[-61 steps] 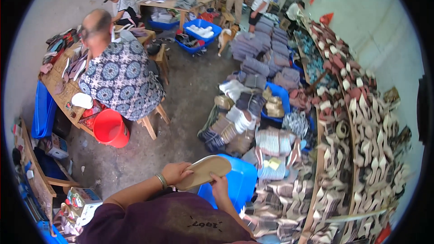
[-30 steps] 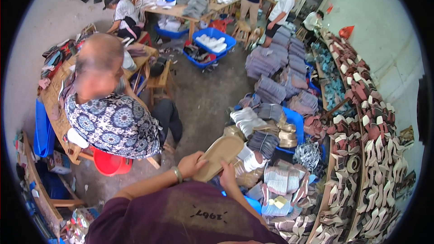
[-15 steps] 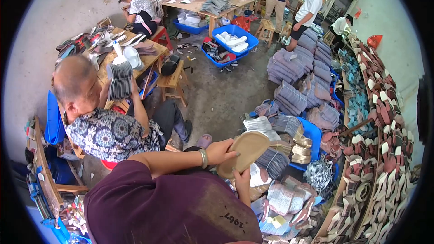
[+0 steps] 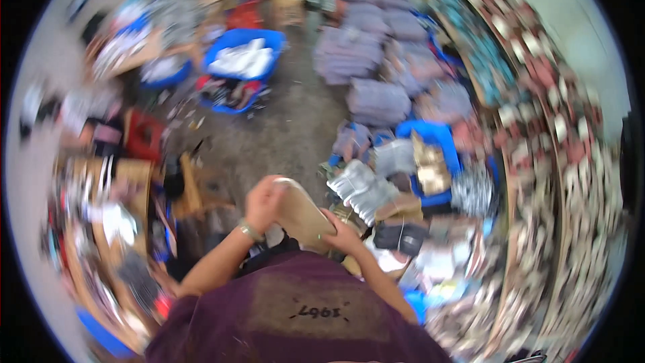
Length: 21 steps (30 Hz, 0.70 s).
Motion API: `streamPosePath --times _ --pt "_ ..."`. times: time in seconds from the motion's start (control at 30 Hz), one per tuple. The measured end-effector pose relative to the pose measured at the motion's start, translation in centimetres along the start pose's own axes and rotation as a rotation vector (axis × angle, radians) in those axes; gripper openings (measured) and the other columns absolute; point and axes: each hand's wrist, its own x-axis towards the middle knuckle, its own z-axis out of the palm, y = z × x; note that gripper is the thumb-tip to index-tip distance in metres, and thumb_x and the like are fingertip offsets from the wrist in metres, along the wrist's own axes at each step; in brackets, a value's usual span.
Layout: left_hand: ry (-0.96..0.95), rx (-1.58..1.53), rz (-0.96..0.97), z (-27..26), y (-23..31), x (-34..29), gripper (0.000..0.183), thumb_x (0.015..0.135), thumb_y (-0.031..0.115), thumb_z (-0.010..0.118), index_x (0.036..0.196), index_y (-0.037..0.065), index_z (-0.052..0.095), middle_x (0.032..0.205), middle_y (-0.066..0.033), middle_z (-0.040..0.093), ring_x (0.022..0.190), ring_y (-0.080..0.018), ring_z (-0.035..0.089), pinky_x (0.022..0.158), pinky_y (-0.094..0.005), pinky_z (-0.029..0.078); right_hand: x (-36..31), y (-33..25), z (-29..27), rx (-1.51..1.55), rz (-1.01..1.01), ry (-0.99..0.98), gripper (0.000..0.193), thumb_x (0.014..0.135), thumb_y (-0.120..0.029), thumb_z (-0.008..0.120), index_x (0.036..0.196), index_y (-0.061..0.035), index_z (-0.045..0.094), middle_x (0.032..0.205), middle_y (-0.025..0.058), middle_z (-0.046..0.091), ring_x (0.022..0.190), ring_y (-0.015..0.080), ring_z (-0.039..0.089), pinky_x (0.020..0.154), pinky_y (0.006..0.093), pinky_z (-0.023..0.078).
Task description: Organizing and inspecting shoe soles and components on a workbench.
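Note:
A beige insole (image 4: 302, 216), rounded at the end and pale along its rim, is held in front of my chest between both hands. My left hand (image 4: 264, 203), with a bracelet at the wrist, is closed on its upper left edge. On the opposite edge, my right hand (image 4: 344, 234) grips it lower down, with the thumb over its face. Motion blurs the fingers, and their undersides are hidden. Bundled grey insoles (image 4: 363, 191) lie just beyond my right hand, near a dark tied bundle (image 4: 401, 237).
Stacked greyish-purple bundles (image 4: 379, 102) line the floor ahead. A blue crate (image 4: 451, 154) holds golden-tan bundles, and another blue basket (image 4: 277, 54) holds white pieces. Long racks (image 4: 537, 161) of sole pieces run along the right. A cluttered wooden table (image 4: 144, 175) and a blurred co-worker's arm are at left.
My view has swung to the right, so the room has shifted left and blurred. The insole now sits more centrally and is tilted differently, still in both hands.

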Motion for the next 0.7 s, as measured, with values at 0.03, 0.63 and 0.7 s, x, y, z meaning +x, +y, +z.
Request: streamPosePath --times 0.03,0.63,0.7 --pt "0.029 -0.086 -0.009 -1.7 -2.4 2.1 0.023 0.089 0.009 0.049 0.11 0.003 0.057 0.093 -0.0013 0.059 0.084 -0.008 0.053 0.075 -0.023 0.045 2.4 1.9 -0.4 0.073 0.001 -0.005 0.063 0.076 -0.016 0.063 0.133 -0.0042 0.038 0.122 0.0125 0.053 0.11 0.0199 0.051 0.093 0.0308 0.039" --pt "-0.323 -0.087 -0.477 -8.7 -5.3 17.8 0.027 0.091 0.017 0.053 0.114 0.003 0.055 0.099 -0.0033 0.06 0.085 -0.0111 0.058 0.072 -0.0228 0.045 8.9 30.0 -25.4 1.052 0.797 1.725 0.031 0.074 -0.016 0.064 0.1 -0.0013 0.057 0.09 0.0176 0.06 0.067 0.0302 0.061 0.046 0.0388 0.052" --pt "-0.436 -0.071 -0.453 -8.0 -5.3 21.2 0.026 0.091 0.016 0.053 0.113 0.002 0.056 0.101 -0.0043 0.061 0.087 -0.0121 0.058 0.075 -0.0244 0.044 10.6 27.3 -26.6 1.198 0.694 1.821 0.035 0.077 -0.018 0.063 0.106 -0.0017 0.053 0.095 0.0182 0.058 0.074 0.0322 0.06 0.052 0.0402 0.053"
